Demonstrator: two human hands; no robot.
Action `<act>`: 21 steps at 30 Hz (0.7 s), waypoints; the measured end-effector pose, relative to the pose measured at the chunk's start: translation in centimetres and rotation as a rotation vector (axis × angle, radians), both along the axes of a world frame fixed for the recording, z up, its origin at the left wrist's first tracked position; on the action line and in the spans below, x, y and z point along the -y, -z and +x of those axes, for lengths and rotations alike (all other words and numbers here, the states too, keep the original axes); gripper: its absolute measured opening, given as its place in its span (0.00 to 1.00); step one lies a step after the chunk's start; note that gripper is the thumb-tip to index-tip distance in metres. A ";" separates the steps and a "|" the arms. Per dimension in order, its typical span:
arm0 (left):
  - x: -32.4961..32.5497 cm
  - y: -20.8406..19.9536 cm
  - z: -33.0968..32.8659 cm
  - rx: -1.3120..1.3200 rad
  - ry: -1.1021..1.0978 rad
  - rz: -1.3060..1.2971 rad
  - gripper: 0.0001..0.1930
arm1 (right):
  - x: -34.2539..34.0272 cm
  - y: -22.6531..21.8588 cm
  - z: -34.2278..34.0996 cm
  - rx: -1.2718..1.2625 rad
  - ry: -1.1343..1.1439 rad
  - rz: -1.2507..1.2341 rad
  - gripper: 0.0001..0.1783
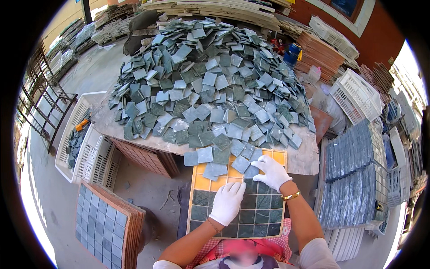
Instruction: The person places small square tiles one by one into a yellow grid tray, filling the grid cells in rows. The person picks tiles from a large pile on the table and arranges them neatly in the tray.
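Left hand (227, 204): fingers side by side over yellow tray (201, 182); grip, I cannot tell.
Right hand (272, 174): fingers apart, at a grey tile (251, 171).
Green tiles (209, 79): heaped beyond fingertips.

Workshop for stone tile. Evidence: tile heap (208, 85), large, loose, on surface (301, 158); behind heap, stacked planks (215, 6); left of heap, white perforated crates (104, 151), one holding tile pieces (74, 150); right of heap, blue container (292, 54), packed tile stacks (347, 193); around heap, grey floor (96, 71).
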State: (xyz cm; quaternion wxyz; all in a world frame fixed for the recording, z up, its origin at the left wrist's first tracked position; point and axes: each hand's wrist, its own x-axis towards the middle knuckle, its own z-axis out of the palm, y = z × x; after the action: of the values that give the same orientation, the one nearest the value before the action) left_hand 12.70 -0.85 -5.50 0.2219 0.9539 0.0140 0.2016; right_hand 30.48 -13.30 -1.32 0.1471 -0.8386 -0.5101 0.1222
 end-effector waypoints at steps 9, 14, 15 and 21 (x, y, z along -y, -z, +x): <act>2.1 0.8 -1.0 -0.019 -0.112 0.013 0.25 | 0.5 2.3 -0.3 0.208 0.048 0.489 0.11; 0.1 -0.6 -3.9 0.075 -0.167 -0.217 0.20 | -1.4 0.0 -3.0 -0.352 0.286 0.422 0.09; -0.4 -0.5 -4.5 0.093 -0.206 -0.231 0.19 | -1.6 0.3 -3.5 -0.376 0.270 0.371 0.10; -2.6 0.2 -6.7 0.086 -0.284 -0.232 0.16 | -2.9 2.7 -5.9 -0.030 0.045 0.265 0.12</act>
State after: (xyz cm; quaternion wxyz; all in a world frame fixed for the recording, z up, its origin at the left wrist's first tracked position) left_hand 5.97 1.71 -5.65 0.2999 0.9010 0.1622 0.2684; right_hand 24.56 -10.40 -4.00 0.2668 -0.8211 -0.5007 0.0631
